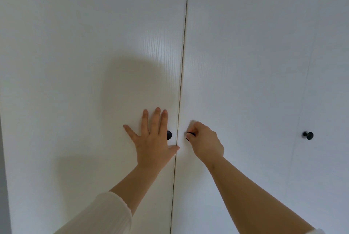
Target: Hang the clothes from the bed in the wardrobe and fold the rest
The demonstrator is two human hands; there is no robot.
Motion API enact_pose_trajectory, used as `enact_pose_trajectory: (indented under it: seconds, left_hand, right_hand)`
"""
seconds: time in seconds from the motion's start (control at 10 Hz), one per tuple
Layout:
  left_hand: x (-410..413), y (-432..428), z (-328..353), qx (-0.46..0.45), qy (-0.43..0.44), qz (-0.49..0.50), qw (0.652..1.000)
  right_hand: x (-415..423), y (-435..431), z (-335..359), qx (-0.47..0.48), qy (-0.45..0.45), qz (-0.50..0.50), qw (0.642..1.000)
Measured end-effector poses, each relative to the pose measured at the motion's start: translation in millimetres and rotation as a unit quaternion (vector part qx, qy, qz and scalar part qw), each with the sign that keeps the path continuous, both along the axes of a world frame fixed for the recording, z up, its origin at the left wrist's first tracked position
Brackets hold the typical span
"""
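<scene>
My right hand (204, 142) pinches the right door's black knob (190, 135), just right of the wardrobe's centre seam (182, 82); my left hand (151, 139) lies flat and spread on the left door (75, 63), beside its knob (169, 135); the pull should come toward me.

No text, label, brand or number can be read anywhere.
</scene>
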State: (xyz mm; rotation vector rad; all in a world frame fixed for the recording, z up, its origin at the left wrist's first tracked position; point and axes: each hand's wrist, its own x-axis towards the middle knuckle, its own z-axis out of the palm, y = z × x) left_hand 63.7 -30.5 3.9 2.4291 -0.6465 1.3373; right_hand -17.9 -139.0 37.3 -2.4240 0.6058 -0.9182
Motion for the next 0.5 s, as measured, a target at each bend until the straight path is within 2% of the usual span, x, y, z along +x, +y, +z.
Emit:
enact_pose_trajectory:
  seconds: [0.2,0.3,0.4,0.5]
  left_hand:
    - [-1,3,0,0.026,0.041,-0.010,0.999]
    - [3,4,-2,0.049,0.075,-0.021,0.996]
    - [2,8,1,0.074,0.125,-0.034,0.989]
    - [-18,13,5,0.084,0.119,-0.045,0.988]
  right_hand:
    - [2,4,-10,0.022,-0.029,0.021,0.999]
    - [-3,4,-12,0.119,-0.046,0.094,0.987]
    - [-18,9,-20,0.182,-0.001,0.165,0.969]
    - [-35,10,-27,0.222,-0.006,0.153,0.963]
